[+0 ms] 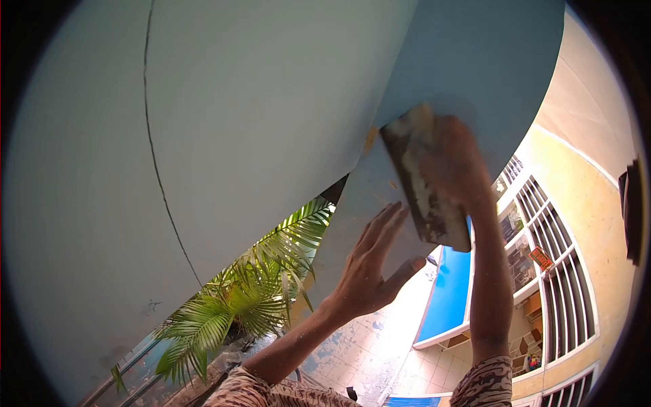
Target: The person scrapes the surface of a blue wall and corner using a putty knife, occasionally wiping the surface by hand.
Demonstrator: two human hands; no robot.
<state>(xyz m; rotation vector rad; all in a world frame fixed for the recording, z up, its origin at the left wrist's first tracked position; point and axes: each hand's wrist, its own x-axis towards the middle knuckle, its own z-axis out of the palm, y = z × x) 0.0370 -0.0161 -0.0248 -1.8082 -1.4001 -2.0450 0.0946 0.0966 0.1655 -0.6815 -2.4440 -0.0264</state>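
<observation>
My right hand [456, 163] is wrapped round a flat rectangular block or float [426, 197], which lies against the blue-grey surface [488, 61]. Motion blurs both the hand and the top of the block, whose face is worn and pale-stained. Lower and to the left, my left hand [373, 258] has its fingers stretched out near the same surface, holding nothing. Whether its fingertips touch the surface is hard to tell. Small yellowish marks show on the surface edge beside the block.
A large pale surface [237, 102] with a thin dark line fills the left. Green palm leaves [237, 298] stand below it. On the right are a yellowish wall [569, 197], barred windows [566, 298] and a blue panel [444, 292]. Tiled floor [352, 359] lies beneath.
</observation>
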